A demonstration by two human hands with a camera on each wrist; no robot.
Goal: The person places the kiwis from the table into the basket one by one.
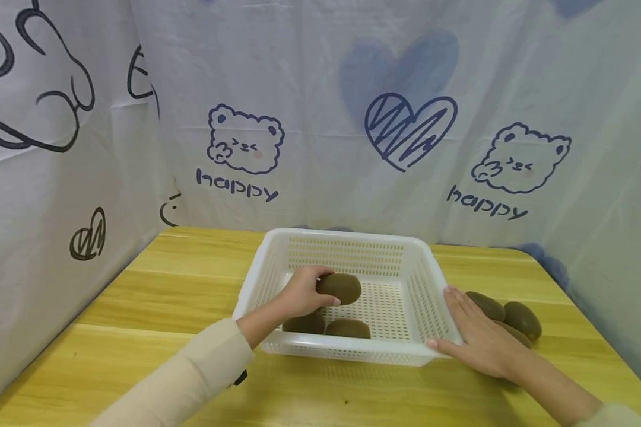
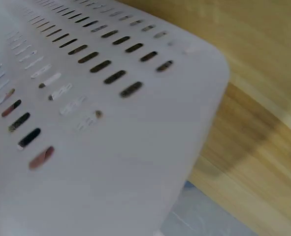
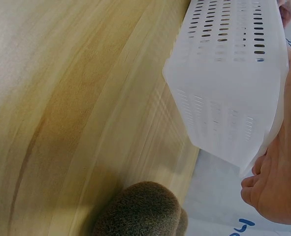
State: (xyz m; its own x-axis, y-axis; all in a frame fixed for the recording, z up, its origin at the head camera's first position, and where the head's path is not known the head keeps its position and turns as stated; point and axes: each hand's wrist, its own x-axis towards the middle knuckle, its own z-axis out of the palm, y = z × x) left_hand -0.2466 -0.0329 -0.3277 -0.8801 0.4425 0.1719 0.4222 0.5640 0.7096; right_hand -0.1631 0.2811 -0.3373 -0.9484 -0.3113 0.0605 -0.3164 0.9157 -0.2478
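- At the left part of the white basket (image 1: pixel 352 345), the left hand (image 1: pixel 304 292) is reached in over the side; a kiwifruit (image 1: pixel 344 289) is grasped by its left end between thumb and fingers.
- The held fruit's long axis is turned roughly along the basket's back wall; whether the floor is touched cannot be told.
- Inside the basket's front wall, two kiwifruit (image 1: pixel 348 328) are seen, nearer the left corner.
- On the basket's right rim, the right hand (image 1: pixel 481 338) is laid, fingers extended, nothing clenched.
- Right of the basket, at least three kiwifruit (image 1: pixel 522 320) are clustered on the worktop (image 1: pixel 139 290), much nearer the right hand than the left.
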